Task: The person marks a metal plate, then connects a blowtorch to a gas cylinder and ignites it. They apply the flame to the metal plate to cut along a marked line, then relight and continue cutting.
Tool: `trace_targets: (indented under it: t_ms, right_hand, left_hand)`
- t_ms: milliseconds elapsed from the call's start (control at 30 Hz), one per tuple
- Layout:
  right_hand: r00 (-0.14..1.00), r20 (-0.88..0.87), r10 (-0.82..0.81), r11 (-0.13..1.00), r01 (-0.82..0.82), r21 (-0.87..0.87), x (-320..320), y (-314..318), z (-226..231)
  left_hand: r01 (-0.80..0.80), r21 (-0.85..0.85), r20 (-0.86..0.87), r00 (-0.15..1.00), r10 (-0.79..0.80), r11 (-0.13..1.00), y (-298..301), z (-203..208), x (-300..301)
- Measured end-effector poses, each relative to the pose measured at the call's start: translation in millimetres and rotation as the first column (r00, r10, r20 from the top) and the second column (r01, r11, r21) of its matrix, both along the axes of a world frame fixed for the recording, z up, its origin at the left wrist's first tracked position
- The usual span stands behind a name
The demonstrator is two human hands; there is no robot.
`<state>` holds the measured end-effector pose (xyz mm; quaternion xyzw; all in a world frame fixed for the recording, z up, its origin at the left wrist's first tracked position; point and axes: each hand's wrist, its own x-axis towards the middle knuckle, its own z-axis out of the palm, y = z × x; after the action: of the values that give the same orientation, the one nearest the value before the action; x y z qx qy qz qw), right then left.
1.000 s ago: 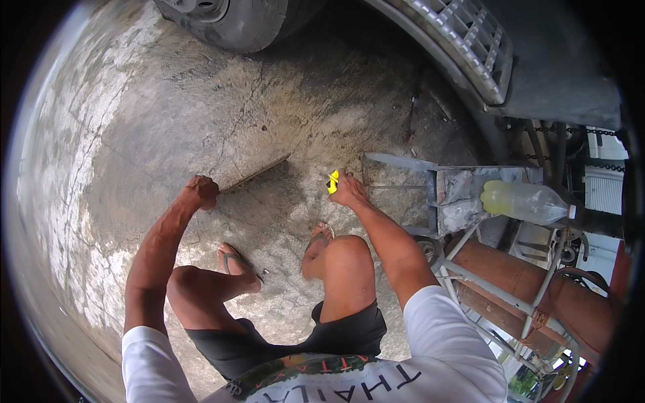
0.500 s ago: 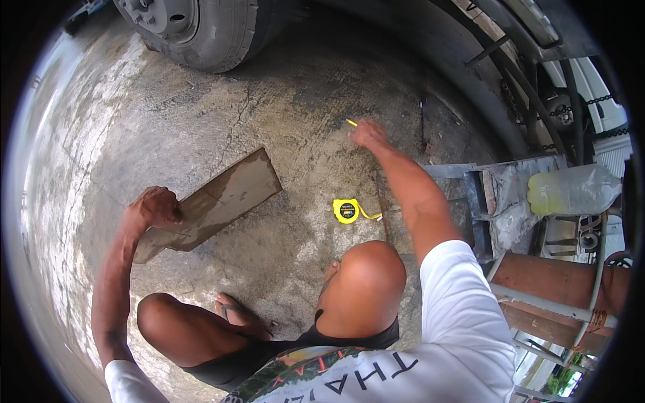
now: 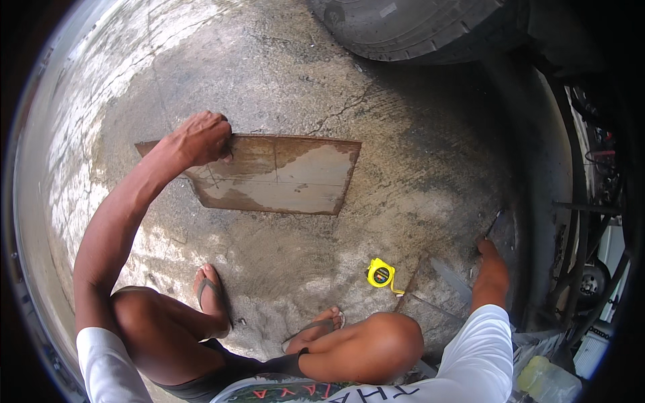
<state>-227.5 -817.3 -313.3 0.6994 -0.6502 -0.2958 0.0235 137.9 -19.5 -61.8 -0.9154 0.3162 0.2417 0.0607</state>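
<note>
Rough, stained grey concrete floor (image 3: pixel 269 80) spreads around me, a big dark rubber tyre (image 3: pixel 410 27) standing toward its far right corner. Ahead of my sandalled feet (image 3: pixel 213 305), well in from the floor's right edge, is a long, flat, brown-and-grey sheet (image 3: pixel 289 168) with a damp-looking patch and thin dark lines across its face; I cannot tell its material, nor whether it rests flat or slightly tipped. Its long axis runs left to right across my front, the right end slanted, the left end tapering.

My left hand (image 3: pixel 200 139) is clearly the nearer one: its fingers are curled and clamped on the sheet's far long edge, left of the middle, so most of the sheet extends to the right of them and back toward me. My right hand (image 3: pixel 485 247) is well apart from it, near the floor's right edge, beside a thin dark stick-like piece (image 3: pixel 497 218); I cannot tell whether those small, blurred fingers grip it or only touch it. Between the sheet's near right corner and that hand lies a bright yellow, rounded tape measure (image 3: pixel 380 274) with a dark face, its short tongue out toward the floor's near right corner, neither hand touching it.
</note>
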Motion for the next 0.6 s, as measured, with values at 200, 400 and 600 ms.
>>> trace_targets:
  t_ms: [200,400,600]
  right_hand:
    - [0.91,0.332,-0.25,0.968,0.226,0.109,-6,-15,0]
    - [0.744,0.547,-0.382,0.908,0.194,0.37,50,48,23]
    - [0.445,0.713,-0.541,0.84,0.315,0.441,147,128,36]
  left_hand:
    - [-0.023,0.058,-0.114,0.993,0.029,0.998,8,5,4]
    - [-0.072,-0.258,-0.054,0.997,0.06,0.963,23,-9,-6]
    - [-0.289,-0.25,-0.209,0.948,0.24,0.924,8,-28,8]
